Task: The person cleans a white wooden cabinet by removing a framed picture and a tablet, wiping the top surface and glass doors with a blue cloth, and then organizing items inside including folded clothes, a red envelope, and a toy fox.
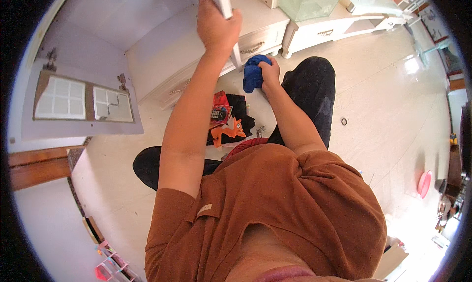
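Observation:
Raised at the top centre, my left hand [218, 26] grips the edge of a white panel [222, 3], which looks like a cabinet door. My right hand [270, 72] holds a crumpled blue cloth [253, 75] beside the lower end of that panel, above my bent knee. White cabinets with drawers [258, 42] stand in front of me. At the left, a cabinet door with two glass panes [66, 97] hangs wide open on its hinges. Between my legs lies a pile of dark and red items [236, 105] with an orange cartoon figure [230, 131].
A glass box [309, 3] stands on the low white cabinet [309, 35]. A small dark ring [344, 121] lies on the tiled floor to my right. Farther right is a pink basin [424, 184]. A pink rack [114, 260] stands at the lower left.

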Demonstrator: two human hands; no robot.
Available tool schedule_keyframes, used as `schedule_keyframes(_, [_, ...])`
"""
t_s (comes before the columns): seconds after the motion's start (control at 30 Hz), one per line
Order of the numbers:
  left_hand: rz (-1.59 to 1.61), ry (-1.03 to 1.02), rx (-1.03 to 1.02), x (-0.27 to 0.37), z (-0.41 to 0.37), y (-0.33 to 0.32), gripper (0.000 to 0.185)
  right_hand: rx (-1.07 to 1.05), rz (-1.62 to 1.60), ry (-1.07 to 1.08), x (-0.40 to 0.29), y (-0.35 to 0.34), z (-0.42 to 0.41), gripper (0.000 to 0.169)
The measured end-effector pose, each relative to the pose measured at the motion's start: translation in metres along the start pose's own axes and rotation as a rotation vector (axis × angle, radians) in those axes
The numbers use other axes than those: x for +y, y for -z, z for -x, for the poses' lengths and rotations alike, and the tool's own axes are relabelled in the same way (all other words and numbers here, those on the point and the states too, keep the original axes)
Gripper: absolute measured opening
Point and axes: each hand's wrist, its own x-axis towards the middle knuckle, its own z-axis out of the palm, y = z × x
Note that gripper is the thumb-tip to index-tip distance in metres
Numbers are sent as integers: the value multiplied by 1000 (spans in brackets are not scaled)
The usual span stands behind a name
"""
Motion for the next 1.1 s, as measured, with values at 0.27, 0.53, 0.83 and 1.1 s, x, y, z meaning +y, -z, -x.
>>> schedule_keyframes(0.27, [462, 207, -124, -85, -4, 70, 40, 195, 189, 416, -5, -24, -41, 41])
schedule_keyframes(0.53, [619, 330, -135, -138, -30, 113, 38, 3, 880, 1001, -42, -113, -75, 42])
schedule_keyframes(0.83, [573, 332, -103, -157, -33, 116, 40, -227, 1605, 905, 13, -138, -87, 49])
schedule_keyframes(1.1, [453, 286, -76, -172, -26, 113, 31, 118, 1704, 985, -15, -132, -187, 50])
